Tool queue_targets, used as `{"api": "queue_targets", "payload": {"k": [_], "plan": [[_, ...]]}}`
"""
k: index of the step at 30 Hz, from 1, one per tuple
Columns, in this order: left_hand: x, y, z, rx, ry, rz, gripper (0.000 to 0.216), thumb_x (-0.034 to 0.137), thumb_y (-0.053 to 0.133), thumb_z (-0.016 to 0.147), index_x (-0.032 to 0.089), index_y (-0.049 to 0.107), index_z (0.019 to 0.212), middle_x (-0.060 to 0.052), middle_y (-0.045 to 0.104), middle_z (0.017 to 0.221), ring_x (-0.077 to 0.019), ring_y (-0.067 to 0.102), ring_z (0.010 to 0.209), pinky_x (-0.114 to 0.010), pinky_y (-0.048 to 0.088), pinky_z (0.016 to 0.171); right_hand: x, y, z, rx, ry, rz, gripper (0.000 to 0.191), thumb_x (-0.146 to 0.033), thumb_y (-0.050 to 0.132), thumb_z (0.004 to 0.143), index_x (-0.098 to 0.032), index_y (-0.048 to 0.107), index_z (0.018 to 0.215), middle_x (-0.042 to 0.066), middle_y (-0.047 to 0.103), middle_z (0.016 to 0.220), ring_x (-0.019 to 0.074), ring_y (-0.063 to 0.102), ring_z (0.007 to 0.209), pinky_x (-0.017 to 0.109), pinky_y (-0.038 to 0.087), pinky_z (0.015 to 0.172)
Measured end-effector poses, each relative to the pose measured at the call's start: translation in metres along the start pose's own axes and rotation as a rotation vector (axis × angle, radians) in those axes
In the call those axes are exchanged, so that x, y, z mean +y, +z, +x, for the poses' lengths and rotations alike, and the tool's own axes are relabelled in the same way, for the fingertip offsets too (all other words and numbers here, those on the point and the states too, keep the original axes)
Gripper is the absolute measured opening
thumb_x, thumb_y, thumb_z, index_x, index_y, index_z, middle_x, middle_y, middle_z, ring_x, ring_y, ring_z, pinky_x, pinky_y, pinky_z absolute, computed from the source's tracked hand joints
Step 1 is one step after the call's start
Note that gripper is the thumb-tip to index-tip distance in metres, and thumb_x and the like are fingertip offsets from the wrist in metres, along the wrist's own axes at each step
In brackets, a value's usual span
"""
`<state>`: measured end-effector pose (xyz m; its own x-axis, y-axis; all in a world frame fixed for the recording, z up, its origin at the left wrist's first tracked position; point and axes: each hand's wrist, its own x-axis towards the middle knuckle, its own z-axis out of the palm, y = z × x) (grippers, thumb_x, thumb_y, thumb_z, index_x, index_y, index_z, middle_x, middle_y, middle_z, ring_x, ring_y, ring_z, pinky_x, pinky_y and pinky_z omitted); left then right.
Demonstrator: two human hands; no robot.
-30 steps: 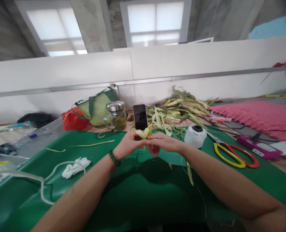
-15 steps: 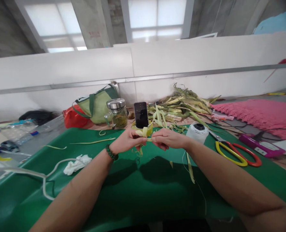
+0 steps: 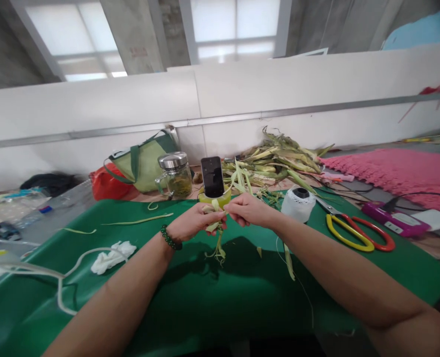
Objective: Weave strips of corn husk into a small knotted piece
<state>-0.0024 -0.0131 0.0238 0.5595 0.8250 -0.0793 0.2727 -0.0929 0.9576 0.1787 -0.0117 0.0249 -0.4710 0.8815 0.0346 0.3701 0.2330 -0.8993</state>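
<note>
My left hand (image 3: 195, 221) is closed around a small bundle of pale green corn husk strips (image 3: 219, 249). Loops stick up above the thumb, and thin curled ends hang below the fingers. A dark green bead bracelet (image 3: 169, 237) circles the left wrist. Close on the right, my right hand (image 3: 248, 210) is closed in a pinch at the bundle's edge; the small piece between its fingertips is mostly hidden. Just beyond both hands, a phone (image 3: 212, 177) stands upright by a yellow-green roll (image 3: 225, 198).
A white thread cone (image 3: 297, 205) and scissors with yellow and red handles (image 3: 353, 232) lie to the right. Behind are a glass jar (image 3: 175, 176), a green bag (image 3: 145, 166) and a husk pile (image 3: 279, 153). A white cord (image 3: 60, 290) and crumpled tissue (image 3: 111, 258) lie left.
The bundle has turned so its curled ends hang lower beneath my left hand. My right hand has moved slightly left, closer to the left thumb. The whole view has shifted a little.
</note>
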Motion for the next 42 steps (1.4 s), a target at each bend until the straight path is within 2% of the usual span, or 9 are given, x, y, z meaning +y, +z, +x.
{"api": "queue_targets", "payload": {"k": [3, 6, 9, 12, 16, 21, 26, 33, 42], "plan": [[0.004, 0.001, -0.002, 0.013, 0.026, 0.102, 0.043, 0.053, 0.063, 0.073, 0.011, 0.066, 0.070, 0.000, 0.056, 0.055, -0.0071, 0.049, 0.045, -0.018, 0.044, 0.044, 0.000, 0.001, 0.000, 0.063, -0.015, -0.006, 0.033, -0.021, 0.046, 0.080, -0.016, 0.048, 0.047, -0.006, 0.046, 0.035, 0.0037, 0.037, 0.031, 0.016, 0.028, 0.035], [0.007, 0.005, -0.004, 0.032, 0.045, 0.125, 0.042, 0.054, 0.060, 0.075, 0.012, 0.062, 0.070, 0.001, 0.057, 0.055, -0.0105, 0.057, 0.047, -0.021, 0.048, 0.047, 0.001, 0.002, 0.000, 0.129, -0.047, -0.003, 0.031, -0.017, 0.045, 0.077, -0.016, 0.048, 0.046, -0.006, 0.046, 0.035, 0.0040, 0.037, 0.032, 0.016, 0.030, 0.036], [0.005, 0.010, -0.001, 0.154, 0.172, 0.096, 0.038, 0.052, 0.061, 0.074, 0.014, 0.059, 0.074, 0.001, 0.057, 0.058, -0.0143, 0.062, 0.056, -0.023, 0.051, 0.054, 0.003, 0.002, 0.001, 0.201, -0.111, -0.003, 0.029, -0.016, 0.044, 0.076, -0.015, 0.050, 0.048, -0.005, 0.048, 0.037, 0.0048, 0.040, 0.033, 0.016, 0.034, 0.038], [0.001, 0.012, 0.001, 0.281, 0.300, 0.116, 0.033, 0.047, 0.063, 0.073, 0.015, 0.060, 0.079, 0.000, 0.061, 0.070, -0.0133, 0.061, 0.063, -0.025, 0.052, 0.061, 0.007, 0.005, 0.004, 0.182, -0.149, 0.021, 0.031, -0.026, 0.044, 0.081, -0.015, 0.051, 0.053, -0.003, 0.052, 0.042, 0.0063, 0.045, 0.036, 0.017, 0.037, 0.040], [-0.001, 0.015, 0.002, 0.391, 0.334, 0.189, 0.026, 0.039, 0.053, 0.081, 0.015, 0.057, 0.073, 0.000, 0.059, 0.069, -0.0125, 0.056, 0.066, -0.025, 0.049, 0.066, 0.013, 0.011, 0.006, 0.152, -0.252, -0.009, 0.040, -0.042, 0.042, 0.087, -0.016, 0.051, 0.057, -0.001, 0.053, 0.048, 0.0074, 0.048, 0.040, 0.019, 0.038, 0.043], [-0.007, 0.017, 0.005, 0.506, 0.418, 0.451, 0.019, 0.028, 0.043, 0.085, 0.017, 0.051, 0.071, -0.003, 0.053, 0.076, -0.0147, 0.051, 0.071, -0.028, 0.046, 0.066, 0.014, 0.014, 0.003, 0.282, -0.394, -0.246, 0.040, -0.036, 0.042, 0.089, -0.016, 0.051, 0.055, -0.001, 0.055, 0.051, 0.0082, 0.050, 0.049, 0.020, 0.036, 0.053], [-0.010, 0.016, 0.006, 0.487, 0.522, 0.749, 0.023, 0.022, 0.032, 0.086, 0.019, 0.042, 0.065, -0.004, 0.047, 0.074, -0.0175, 0.045, 0.074, -0.032, 0.040, 0.070, 0.014, 0.013, 0.000, 0.330, -0.430, -0.396, 0.037, -0.031, 0.042, 0.088, -0.017, 0.050, 0.055, 0.000, 0.055, 0.052, 0.0088, 0.049, 0.052, 0.021, 0.033, 0.056], [-0.010, 0.016, 0.005, 0.503, 0.481, 0.803, 0.016, 0.017, 0.033, 0.079, 0.022, 0.031, 0.063, -0.003, 0.040, 0.072, -0.0180, 0.041, 0.072, -0.032, 0.037, 0.066, 0.018, 0.015, 0.001, 0.356, -0.446, -0.502, 0.037, -0.033, 0.040, 0.089, -0.017, 0.050, 0.057, 0.001, 0.056, 0.053, 0.0094, 0.046, 0.051, 0.022, 0.030, 0.054], [-0.011, 0.017, 0.005, 0.527, 0.419, 0.883, 0.011, 0.013, 0.037, 0.074, 0.021, 0.035, 0.066, -0.004, 0.042, 0.078, -0.0177, 0.042, 0.072, -0.032, 0.040, 0.066, 0.019, 0.015, 0.001, 0.348, -0.426, -0.516, 0.039, -0.033, 0.041, 0.089, -0.017, 0.048, 0.053, 0.001, 0.055, 0.052, 0.0091, 0.044, 0.050, 0.023, 0.029, 0.054]]}}
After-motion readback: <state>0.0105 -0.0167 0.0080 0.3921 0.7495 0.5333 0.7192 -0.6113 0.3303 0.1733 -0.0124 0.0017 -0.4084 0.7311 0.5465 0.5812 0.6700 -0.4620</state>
